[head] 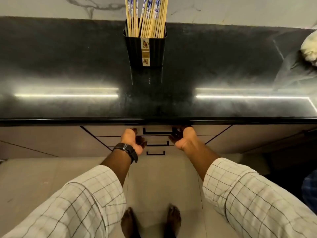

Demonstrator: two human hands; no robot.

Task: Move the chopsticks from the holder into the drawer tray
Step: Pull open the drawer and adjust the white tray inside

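Several wooden chopsticks (148, 18) with blue-patterned tops stand upright in a black holder (145, 50) at the back of the dark countertop (68, 66). Below the counter's front edge is a stack of beige drawers, all shut, and the top drawer (157, 130) has a black handle. No tray is visible. My left hand (133, 140), with a black wristwatch, and my right hand (183, 137) are palm up on either side of that handle. Their fingers are loosely curled and hold nothing. The fingertips are partly hidden under the counter's overhang.
A marble wall (223, 9) rises behind the counter. Something white and fluffy (309, 48) lies at the counter's right edge. Two lower drawers (157, 148) sit below the top one. My bare feet (151, 220) stand on the tiled floor.
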